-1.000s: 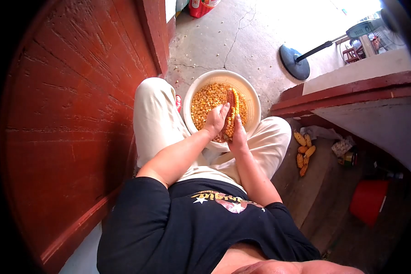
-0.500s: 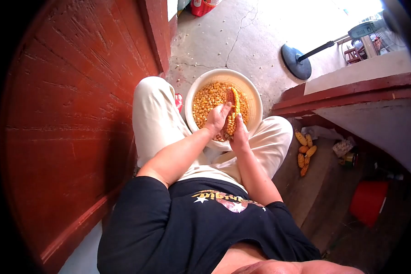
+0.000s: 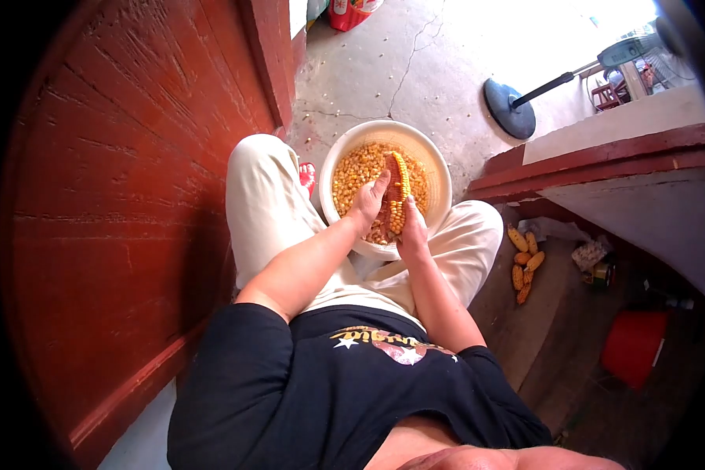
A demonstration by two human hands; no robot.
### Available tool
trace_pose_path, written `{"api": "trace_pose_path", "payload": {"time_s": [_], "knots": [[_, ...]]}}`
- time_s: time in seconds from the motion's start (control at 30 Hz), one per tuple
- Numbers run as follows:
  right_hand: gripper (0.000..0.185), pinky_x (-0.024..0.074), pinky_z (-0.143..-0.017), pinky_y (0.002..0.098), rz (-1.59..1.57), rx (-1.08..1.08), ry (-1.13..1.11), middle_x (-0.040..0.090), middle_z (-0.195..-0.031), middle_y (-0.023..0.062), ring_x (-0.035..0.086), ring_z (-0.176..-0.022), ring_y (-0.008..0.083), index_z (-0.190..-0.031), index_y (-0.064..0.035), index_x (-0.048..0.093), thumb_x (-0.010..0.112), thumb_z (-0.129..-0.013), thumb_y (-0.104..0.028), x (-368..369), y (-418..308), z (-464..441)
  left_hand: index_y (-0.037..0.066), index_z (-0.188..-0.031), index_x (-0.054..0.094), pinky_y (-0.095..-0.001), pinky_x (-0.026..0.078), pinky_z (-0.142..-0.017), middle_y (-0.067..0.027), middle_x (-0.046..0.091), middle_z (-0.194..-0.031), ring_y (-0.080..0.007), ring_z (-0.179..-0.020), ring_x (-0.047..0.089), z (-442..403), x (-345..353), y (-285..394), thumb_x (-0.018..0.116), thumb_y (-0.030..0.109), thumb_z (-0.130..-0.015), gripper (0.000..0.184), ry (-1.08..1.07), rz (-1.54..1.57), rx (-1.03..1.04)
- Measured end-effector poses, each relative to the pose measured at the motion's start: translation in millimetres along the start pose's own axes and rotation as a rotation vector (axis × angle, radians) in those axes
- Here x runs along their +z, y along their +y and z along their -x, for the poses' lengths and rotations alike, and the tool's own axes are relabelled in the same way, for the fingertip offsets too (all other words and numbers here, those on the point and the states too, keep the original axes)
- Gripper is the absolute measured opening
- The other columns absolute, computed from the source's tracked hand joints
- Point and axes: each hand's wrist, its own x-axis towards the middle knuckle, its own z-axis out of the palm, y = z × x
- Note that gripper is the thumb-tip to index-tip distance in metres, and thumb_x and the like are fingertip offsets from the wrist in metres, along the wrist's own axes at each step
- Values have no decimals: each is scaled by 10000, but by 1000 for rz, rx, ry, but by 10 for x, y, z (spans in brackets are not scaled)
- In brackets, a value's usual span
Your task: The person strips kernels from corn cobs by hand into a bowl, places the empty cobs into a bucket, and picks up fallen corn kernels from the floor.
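My left fingers wrap partly bare corn cob, thumb on reddish side; my right fingers grip its near end, thumb by yellow rows. Cob between both hands, over white basin. Loose kernels beneath and left of fingers. More cobs well off right of fingers, on floor.

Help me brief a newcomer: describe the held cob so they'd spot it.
Find the white basin of loose kernels. Over it, between left hand and right hand, is the cob. Unlike the kernel-covered cobs at right, one side is reddish and bare.
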Motion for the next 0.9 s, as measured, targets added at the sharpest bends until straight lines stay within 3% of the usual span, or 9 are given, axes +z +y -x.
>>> {"api": "trace_pose_path", "payload": {"time_s": [0.23,0.27,0.33,0.4,0.47,0.5,0.6,0.73,0.9], "knots": [[351,480,-602,252,48,-19,-12,590,-879,58,569,-699,129,-1041,-25,519,480,-889,-338,27,5,-33,-9,-935,573,-293,452,-677,-62,605,-856,-134,-704,548,-215,-281,-227,443,357,-897,390,77,-687,132],[351,483,-607,254,-28,17,-16,593,-882,62,573,-708,134,-1041,-27,522,475,-891,-340,26,-24,-37,-9,-935,573,-293,452,-677,-62,605,-856,-134,-704,548,-213,-277,-264,443,357,-897,390,76,-685,131],[338,497,-574,292,-38,77,-119,616,-893,58,596,-734,146,-1040,-62,543,463,-889,-354,-76,-56,-56,-15,-970,564,-310,455,-701,-77,609,-875,-163,-731,566,-9,-30,12,473,371,-879,407,2,-150,27],[347,497,-572,292,-128,148,-5,620,-900,52,603,-730,147,-1040,-88,548,441,-891,-383,31,-124,0,-19,-1012,551,-311,450,-741,-93,614,-911,-182,-815,575,19,-45,49,515,405,-847,457,-65,-145,-93],[354,499,-573,297,-134,162,41,621,-905,48,605,-746,152,-1048,-106,549,428,-892,-400,58,-140,-4,-19,-1040,540,-305,448,-752,-92,615,-945,-173,-851,578,17,-52,-18,543,440,-821,509,-93,-570,145],[358,500,-588,292,-105,139,32,621,-903,50,605,-749,156,-1046,-98,549,428,-894,-398,21,-120,-29,-6,-1046,541,-325,450,-753,-132,624,-929,-228,-842,601,47,-16,-22,538,466,-814,526,-64,-632,152],[363,490,-680,290,-112,65,71,601,-928,69,580,-784,144,-1035,-42,543,430,-904,-361,-46,-1,-139,7,-1076,524,-292,448,-740,-119,625,-864,-183,-779,585,53,-40,-57,520,450,-837,503,-24,-853,68],[357,412,-618,292,401,-261,231,553,-760,56,482,-669,127,-856,-17,533,445,-903,-360,-115,102,-208,25,-928,564,-457,448,-729,-256,597,-843,-401,-814,576,157,122,-135,386,473,-867,486,200,-1094,118],[346,414,-637,307,587,-386,247,541,-721,98,491,-680,155,-817,3,506,497,-877,-338,-97,138,-239,35,-837,591,-470,463,-675,-235,600,-758,-401,-739,583,93,112,-299,326,340,-905,409,320,-1094,243]]}}
